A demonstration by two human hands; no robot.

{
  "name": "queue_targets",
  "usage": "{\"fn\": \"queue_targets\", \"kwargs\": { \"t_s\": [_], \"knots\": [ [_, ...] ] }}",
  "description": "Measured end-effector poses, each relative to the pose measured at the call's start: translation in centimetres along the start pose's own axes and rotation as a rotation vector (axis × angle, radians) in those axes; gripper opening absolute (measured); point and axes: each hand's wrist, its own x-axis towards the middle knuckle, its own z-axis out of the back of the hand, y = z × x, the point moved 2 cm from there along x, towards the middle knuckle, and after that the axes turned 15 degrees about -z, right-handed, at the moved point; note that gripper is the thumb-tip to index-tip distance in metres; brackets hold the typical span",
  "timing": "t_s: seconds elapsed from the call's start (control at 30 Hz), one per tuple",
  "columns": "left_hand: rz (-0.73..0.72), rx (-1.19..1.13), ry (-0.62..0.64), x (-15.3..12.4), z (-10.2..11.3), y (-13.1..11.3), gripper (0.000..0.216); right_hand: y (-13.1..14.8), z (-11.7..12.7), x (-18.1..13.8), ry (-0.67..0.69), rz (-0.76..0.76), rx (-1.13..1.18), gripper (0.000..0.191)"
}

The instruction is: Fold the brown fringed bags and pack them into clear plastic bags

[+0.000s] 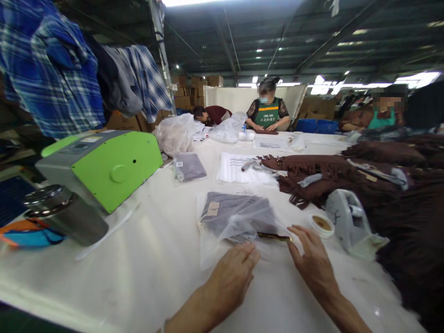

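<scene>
1. 2 bare hands work at the near edge of a white table (145, 259). Left hand (231, 277) lies flat, fingers together and extended, pressing the near flap of a clear plastic bag (222, 240). Right hand (312, 261) also flat, fingers loosely spread, fingertips at the bag's right corner beside a thin dark strip (274, 236) on the flap; neither hand grips anything.
2. Bag sits just ahead of both hands, mid-table. Inside: a folded grey garment (239, 210) with a tan paper tag (212, 208).
3. Progress, as judged: garment is already folded and inside the bag; flap appears folded over but not visibly taped down. 1 similar bagged grey garment (189, 167) lies further up the table, apparently finished.
4. Right of the bag: a roll of tape (321, 224) lying flat, touching a white tape dispenser (350, 222). Beyond, a heap of brown fringed garments (312, 173) not bagged.
5. Left: a green and grey machine (104, 166), a steel cylinder (65, 215) lying near it.
6. Far end: a co-worker in a green apron (268, 113), hands on a dark item; other people at the sides.
7. Writing: apron carries white lettering, too small to read surely. Tag text on the garment unreadable. Printed lines on a flat bag (239, 166) mid-table, illegible.
</scene>
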Motion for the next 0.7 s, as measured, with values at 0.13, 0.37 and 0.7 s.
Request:
{"fn": "queue_targets", "kwargs": {
  "t_s": [0.13,0.37,0.7],
  "knots": [
    [-0.093,0.260,0.022,5.5,-2.8,2.4,0.054,-2.9,-0.8,1.6,0.035,-0.236,0.062,0.048],
    [-0.068,0.361,-0.037,11.7,-5.5,3.0,0.030,-1.2,-2.7,2.3,0.095,-0.336,0.177,0.034],
    [0.026,0.244,0.031,11.5,-5.3,3.8,0.013,-1.7,-1.4,2.1,0.116,-0.411,0.431,0.031]
  ]
}}
